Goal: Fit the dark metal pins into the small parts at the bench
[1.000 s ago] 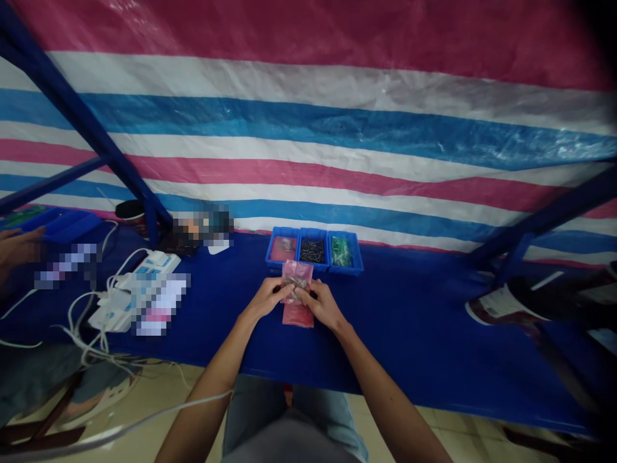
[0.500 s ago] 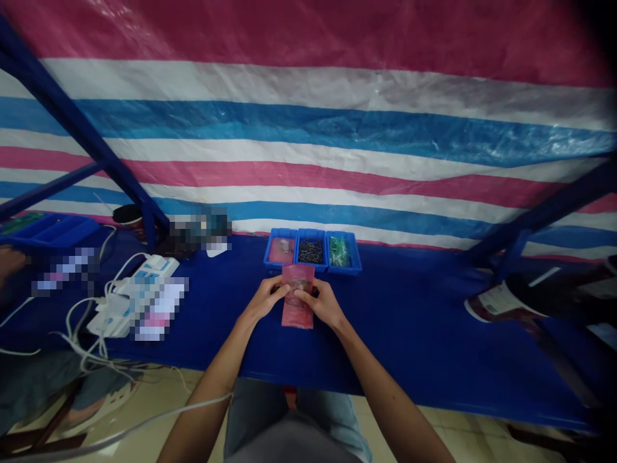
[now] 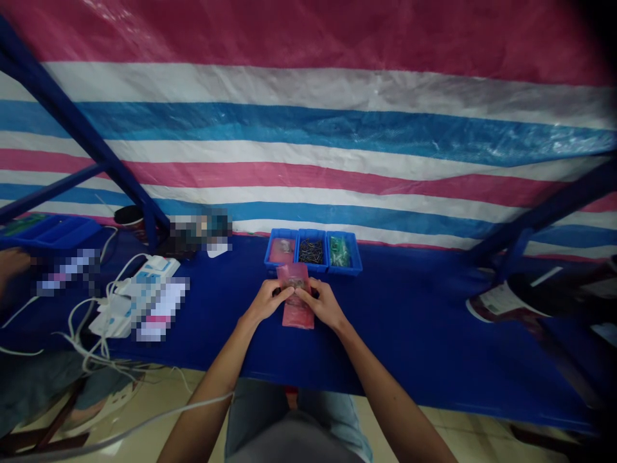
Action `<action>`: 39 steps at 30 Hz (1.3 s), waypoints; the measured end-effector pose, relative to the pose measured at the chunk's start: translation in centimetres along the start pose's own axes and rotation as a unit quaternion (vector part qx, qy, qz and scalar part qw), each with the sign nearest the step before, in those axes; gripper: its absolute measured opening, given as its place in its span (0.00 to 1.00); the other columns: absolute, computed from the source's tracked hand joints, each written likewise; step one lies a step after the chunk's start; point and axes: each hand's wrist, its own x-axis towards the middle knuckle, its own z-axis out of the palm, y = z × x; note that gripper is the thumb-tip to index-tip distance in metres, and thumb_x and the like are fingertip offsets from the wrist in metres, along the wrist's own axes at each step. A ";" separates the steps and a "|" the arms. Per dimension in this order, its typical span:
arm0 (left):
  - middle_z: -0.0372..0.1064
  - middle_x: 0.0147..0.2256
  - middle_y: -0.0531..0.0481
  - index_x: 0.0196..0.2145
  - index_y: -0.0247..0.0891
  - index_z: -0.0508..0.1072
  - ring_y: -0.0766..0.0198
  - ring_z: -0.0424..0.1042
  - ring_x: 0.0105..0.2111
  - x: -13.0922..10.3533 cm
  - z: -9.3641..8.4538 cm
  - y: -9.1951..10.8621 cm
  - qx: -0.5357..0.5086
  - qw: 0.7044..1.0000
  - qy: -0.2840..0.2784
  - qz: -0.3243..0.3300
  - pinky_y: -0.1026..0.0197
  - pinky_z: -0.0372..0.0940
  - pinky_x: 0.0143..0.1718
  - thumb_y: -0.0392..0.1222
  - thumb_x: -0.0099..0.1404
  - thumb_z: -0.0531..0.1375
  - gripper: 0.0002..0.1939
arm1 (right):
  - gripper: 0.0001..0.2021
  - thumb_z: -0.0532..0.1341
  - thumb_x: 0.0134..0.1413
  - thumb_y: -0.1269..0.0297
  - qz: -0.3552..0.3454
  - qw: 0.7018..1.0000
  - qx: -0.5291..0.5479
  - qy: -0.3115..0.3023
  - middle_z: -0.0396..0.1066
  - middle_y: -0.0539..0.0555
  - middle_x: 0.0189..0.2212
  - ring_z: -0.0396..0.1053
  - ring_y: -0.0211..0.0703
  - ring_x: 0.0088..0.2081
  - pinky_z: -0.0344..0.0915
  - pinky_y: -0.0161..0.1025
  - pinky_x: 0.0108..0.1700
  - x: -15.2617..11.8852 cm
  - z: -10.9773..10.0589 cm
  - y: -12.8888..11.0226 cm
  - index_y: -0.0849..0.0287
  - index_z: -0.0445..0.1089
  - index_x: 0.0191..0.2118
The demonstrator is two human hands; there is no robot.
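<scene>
A pink translucent plastic bag [image 3: 297, 315] is held between my hands above the blue table [image 3: 395, 334]. My left hand [image 3: 268, 299] grips its left side, thumb across the front. On the right side my right hand [image 3: 324, 302] pinches it, the two thumb tips nearly meeting at the middle. Something small and greyish shows through the upper part of the bag; its kind is unclear. Just beyond stand three joined blue bins: a left bin [image 3: 281, 247] with pink bags, a middle bin [image 3: 312, 249] of dark screws, and a right bin [image 3: 343, 252] with green-and-clear packets.
At left a white power strip [image 3: 139, 292] lies with tangled cables. Behind it are a blue tray [image 3: 55, 230] and a dark cup [image 3: 129, 217]. Another person's hand [image 3: 14, 263] is at the left edge. A tub [image 3: 501, 302] stands at right. Striped sheeting hangs behind.
The upper part of the pink bag has tilted to the left and creased, and my thumbs have come closer together. Both hands keep their hold on it.
</scene>
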 end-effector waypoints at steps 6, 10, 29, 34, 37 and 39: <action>0.71 0.25 0.49 0.28 0.30 0.78 0.61 0.68 0.28 0.0 0.0 -0.2 -0.023 1.000 0.018 -0.006 0.63 0.61 0.31 0.56 0.65 0.60 0.23 | 0.19 0.57 0.64 0.50 -0.008 0.999 -0.043 -0.005 0.65 0.48 0.24 0.60 0.40 0.29 0.57 0.39 0.39 0.0 0.0 -0.4 0.58 0.68 0.26; 0.72 0.26 0.48 0.32 0.30 0.80 0.61 0.67 0.28 -0.1 0.0 -0.2 -0.028 0.999 0.027 -0.005 0.63 0.60 0.29 0.55 0.64 0.62 0.21 | 0.24 0.53 0.67 0.50 -0.009 0.999 -0.032 -0.010 0.62 0.47 0.22 0.60 0.39 0.28 0.56 0.39 0.40 0.0 -0.1 -0.2 0.58 0.63 0.22; 0.64 0.22 0.53 0.31 0.31 0.78 0.69 0.56 0.22 0.0 0.2 0.3 -0.025 0.996 0.080 0.013 0.66 0.49 0.25 0.51 0.64 0.63 0.17 | 0.16 0.59 0.62 0.51 -0.015 0.998 -0.041 0.036 0.69 0.48 0.25 0.63 0.40 0.29 0.58 0.39 0.40 0.0 0.3 0.0 0.58 0.72 0.30; 0.60 0.23 0.54 0.29 0.34 0.74 0.67 0.58 0.25 1.8 -2.0 1.1 0.033 0.976 0.206 0.055 0.65 0.53 0.29 0.51 0.65 0.61 0.16 | 0.14 0.58 0.64 0.52 0.014 0.992 0.034 0.118 0.72 0.51 0.32 0.66 0.42 0.33 0.61 0.37 0.39 0.1 -0.1 -0.3 0.57 0.73 0.39; 0.62 0.26 0.53 0.28 0.35 0.74 0.65 0.61 0.28 4.6 -5.1 1.2 0.132 0.953 0.268 0.048 0.63 0.56 0.32 0.50 0.66 0.60 0.16 | 0.15 0.55 0.65 0.52 0.030 0.985 0.050 0.160 0.68 0.50 0.28 0.65 0.41 0.31 0.61 0.36 0.37 0.2 -0.6 -0.3 0.58 0.72 0.37; 0.67 0.31 0.49 0.30 0.36 0.77 0.61 0.65 0.33 6.7 -6.8 1.0 0.211 0.948 0.236 0.018 0.60 0.60 0.39 0.49 0.64 0.61 0.14 | 0.15 0.55 0.65 0.53 0.037 0.985 0.049 0.161 0.65 0.49 0.26 0.64 0.40 0.30 0.60 0.36 0.36 0.3 -0.9 -0.2 0.58 0.71 0.35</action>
